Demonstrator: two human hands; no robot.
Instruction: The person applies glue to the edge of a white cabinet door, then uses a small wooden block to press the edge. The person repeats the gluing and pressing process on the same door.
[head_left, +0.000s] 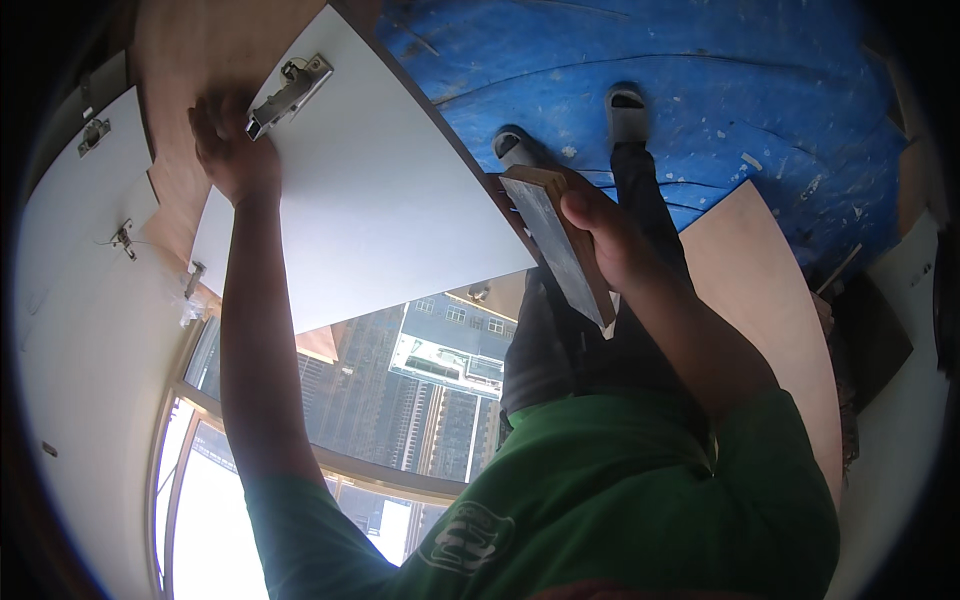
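A white cabinet door panel (370, 190) with a dark edge stands tilted in front of me, a metal hinge (290, 95) fixed near its far corner. My left hand (238, 155) is closed at the panel's left edge beside that hinge; some of its fingers are in shadow and hard to make out. In my right hand (615, 235) is a wooden sanding block (560, 240) with a grey sheet on its broad face, thumb over the top. The block is close to the panel's long dark edge; whether they touch I cannot tell.
Blue sheeting (700, 60) with pale specks covers the floor under my slippers (627, 115). A brown board (765, 280) leans at the right. More white panels with hinges (85, 230) stand at the left. A window (400, 400) lies close by on my left.
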